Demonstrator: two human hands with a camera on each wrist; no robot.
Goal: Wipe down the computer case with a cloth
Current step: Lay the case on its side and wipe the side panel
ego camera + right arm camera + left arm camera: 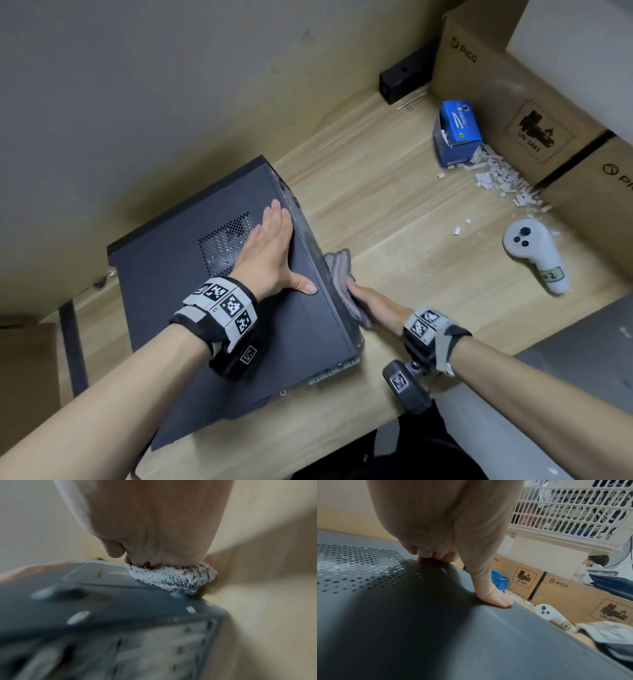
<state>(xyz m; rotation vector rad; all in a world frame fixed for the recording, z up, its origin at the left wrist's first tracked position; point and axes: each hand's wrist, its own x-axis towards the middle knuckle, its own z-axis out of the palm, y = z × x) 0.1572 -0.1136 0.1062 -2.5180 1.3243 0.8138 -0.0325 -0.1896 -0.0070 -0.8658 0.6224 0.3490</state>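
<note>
Mid-wipe: your left hand [270, 245] lies flat on the computer case [178, 301], your right hand [375, 303] presses the cloth [342, 274] against its side; vent dust remains.

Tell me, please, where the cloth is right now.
In the head view, the grey cloth is under the right hand, pressed against the computer case's right side.

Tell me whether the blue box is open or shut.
Open: the blue box has its end flap out, white pieces showing inside, and more spilled beside it.
</note>
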